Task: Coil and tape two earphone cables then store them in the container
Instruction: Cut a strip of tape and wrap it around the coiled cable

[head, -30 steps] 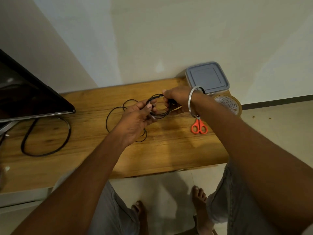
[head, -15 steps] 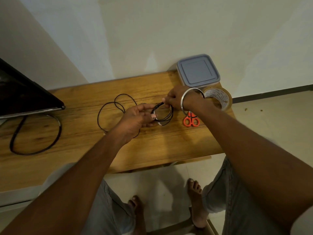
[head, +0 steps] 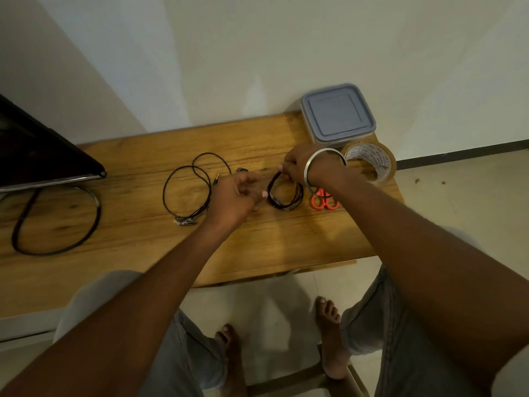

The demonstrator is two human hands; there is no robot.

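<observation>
At the right fingers (head: 284, 171), coiled earphone cable (head: 283, 207)

the only lettering in view is on the tape roll (head: 369, 159), right of centre in the upper half of the frame. rows of dark print run round the pale inner face of its core, but the letters are too small and blurred to read. no word, brand or number is legible.

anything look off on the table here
Nothing spilled or damaged. The second earphone cable lies in loose loops on the table, not yet coiled, and the tape roll sits close to the right edge.
</observation>
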